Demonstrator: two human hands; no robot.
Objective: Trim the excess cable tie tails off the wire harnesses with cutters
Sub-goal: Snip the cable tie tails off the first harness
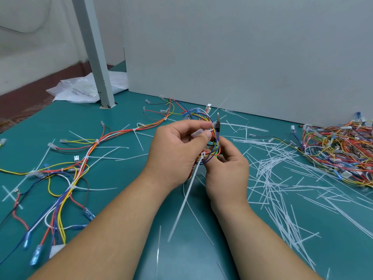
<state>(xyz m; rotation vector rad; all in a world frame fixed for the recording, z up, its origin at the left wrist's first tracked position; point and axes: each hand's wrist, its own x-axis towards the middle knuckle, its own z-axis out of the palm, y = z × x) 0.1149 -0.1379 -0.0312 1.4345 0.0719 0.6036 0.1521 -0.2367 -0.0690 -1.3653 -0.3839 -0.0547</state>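
Head view: the left hand [177, 150] pinches the looped wire harness [210, 142] between thumb and fingertips, above the green table [113, 172]. The right hand [228, 170], just beside and below it, seems to grip the cutters [218, 123]; their handles are hidden and their blades rise against the harness. A white cable tie tail [187, 195] hangs between the wrists.

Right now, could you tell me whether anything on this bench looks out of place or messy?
Cut white cable tie tails lie scattered loose across the teal table, thickest at the right, beside the harness pile. It looks like offcut litter, not damage. One long untrimmed tail hangs from the held harness.
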